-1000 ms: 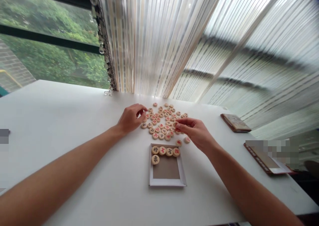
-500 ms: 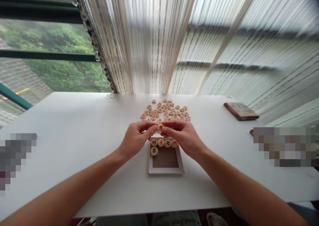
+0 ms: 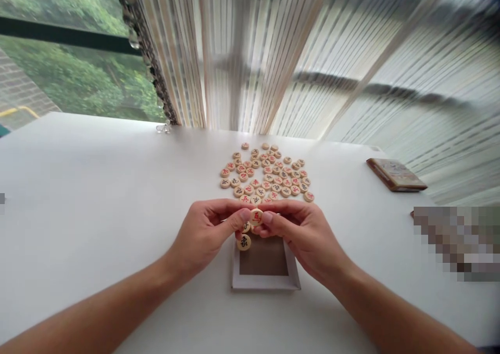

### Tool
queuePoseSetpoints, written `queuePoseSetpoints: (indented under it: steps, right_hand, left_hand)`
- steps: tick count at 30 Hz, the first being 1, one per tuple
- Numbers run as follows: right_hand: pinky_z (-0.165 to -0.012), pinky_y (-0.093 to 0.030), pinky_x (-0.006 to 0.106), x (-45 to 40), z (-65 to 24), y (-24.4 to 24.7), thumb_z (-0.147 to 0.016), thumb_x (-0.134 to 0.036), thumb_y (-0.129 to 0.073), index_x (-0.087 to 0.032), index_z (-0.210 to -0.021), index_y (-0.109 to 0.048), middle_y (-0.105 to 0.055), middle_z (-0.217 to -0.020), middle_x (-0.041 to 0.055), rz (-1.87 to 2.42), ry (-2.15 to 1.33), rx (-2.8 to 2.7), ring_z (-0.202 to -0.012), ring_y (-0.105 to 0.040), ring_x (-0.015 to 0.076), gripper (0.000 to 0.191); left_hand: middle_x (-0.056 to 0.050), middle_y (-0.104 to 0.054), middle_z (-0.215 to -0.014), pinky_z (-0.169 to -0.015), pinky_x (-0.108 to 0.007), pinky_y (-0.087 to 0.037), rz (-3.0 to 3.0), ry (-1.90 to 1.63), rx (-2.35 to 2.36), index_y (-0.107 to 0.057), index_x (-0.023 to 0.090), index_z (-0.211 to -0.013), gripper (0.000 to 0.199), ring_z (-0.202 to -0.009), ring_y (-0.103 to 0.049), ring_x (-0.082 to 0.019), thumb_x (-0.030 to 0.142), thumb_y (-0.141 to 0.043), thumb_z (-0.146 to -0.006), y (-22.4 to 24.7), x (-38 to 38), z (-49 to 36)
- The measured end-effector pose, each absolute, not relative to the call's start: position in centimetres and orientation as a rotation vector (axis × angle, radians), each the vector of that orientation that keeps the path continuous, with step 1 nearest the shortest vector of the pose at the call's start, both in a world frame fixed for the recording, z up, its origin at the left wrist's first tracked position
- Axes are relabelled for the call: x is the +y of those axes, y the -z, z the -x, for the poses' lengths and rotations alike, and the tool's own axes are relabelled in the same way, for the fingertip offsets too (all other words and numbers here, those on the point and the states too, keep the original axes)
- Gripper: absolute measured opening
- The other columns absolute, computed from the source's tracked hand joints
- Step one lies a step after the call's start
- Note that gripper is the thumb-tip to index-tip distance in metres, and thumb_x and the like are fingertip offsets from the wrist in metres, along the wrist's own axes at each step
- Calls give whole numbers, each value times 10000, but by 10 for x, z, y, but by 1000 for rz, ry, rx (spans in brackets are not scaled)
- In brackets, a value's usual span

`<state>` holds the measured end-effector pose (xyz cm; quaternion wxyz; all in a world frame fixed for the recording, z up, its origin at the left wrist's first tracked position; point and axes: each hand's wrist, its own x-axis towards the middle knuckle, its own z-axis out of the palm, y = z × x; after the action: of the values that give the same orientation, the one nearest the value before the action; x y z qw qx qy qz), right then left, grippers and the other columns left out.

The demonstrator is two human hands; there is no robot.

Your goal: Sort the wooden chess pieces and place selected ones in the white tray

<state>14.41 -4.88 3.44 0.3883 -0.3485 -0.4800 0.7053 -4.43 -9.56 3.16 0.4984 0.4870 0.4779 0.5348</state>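
Note:
Between my two hands is a round wooden xiangqi piece (image 3: 257,217) with a red character facing me. My left hand (image 3: 214,226) pinches its left edge with thumb and fingers, and my right hand (image 3: 291,224) pinches its right edge. Both hands hover over the far end of a shallow white box (image 3: 265,282) with a brown inside. In the box's left part lies a piece with a black character (image 3: 244,242). Another black-marked piece (image 3: 246,227) shows partly behind my left fingers; the rest of that far row is mostly hidden by my hands.
Many loose xiangqi pieces (image 3: 269,170) with red or black characters spread over the white table (image 3: 117,198) beyond my hands. A brown book-like box (image 3: 396,174) lies at the right, near a blurred-out patch. A striped curtain (image 3: 242,57) hangs along the table's far edge.
The view has tilted down and closer. Both hands still hold the piece, now lower over the box's far end, its red character more squarely toward me. My hands now cover most of the far row.

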Motion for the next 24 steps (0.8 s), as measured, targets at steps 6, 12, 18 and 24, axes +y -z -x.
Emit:
queuePoseSetpoints:
  steps: [6,12,18,24]
  right_hand:
    - [-682,-702,317,-48,-146,-30,-736,-347,-955,-238,-904,-874,-817,-769,44,895,-1754,-1250,-669,-790,196,216]
    - [-711,-699,324,-50,-146,-32,-748,-314,-949,-267,-885,-871,-810,-801,28,843,-1673,-1331,-701,-780,186,165]
    - [-695,-681,291,-52,-143,-37,-656,-309,-1003,-276,-823,-858,-793,-796,12,818,-1614,-1342,-750,-771,189,224]
    - [-706,-671,252,-50,-144,-34,-686,-277,-990,-255,-847,-859,-804,-814,11,779,-1667,-1319,-762,-771,163,208]
  left_hand:
    - [-37,-799,-765,-635,-307,-632,-1144,-1266,1139,-871,238,-953,160,-694,-730,-204,357,-817,-861,-30,-96,44]
    - [-35,-827,-846,-772,-355,-684,-1118,-1304,1120,-862,255,-903,142,-813,-790,-244,359,-872,-806,-33,-97,40]
    - [-31,-828,-860,-736,-333,-686,-1161,-1333,1125,-855,254,-874,126,-827,-791,-245,350,-882,-795,-35,-99,36]
    - [-37,-837,-863,-753,-265,-675,-1089,-1322,1109,-864,211,-895,150,-821,-795,-210,287,-910,-775,-40,-100,35]
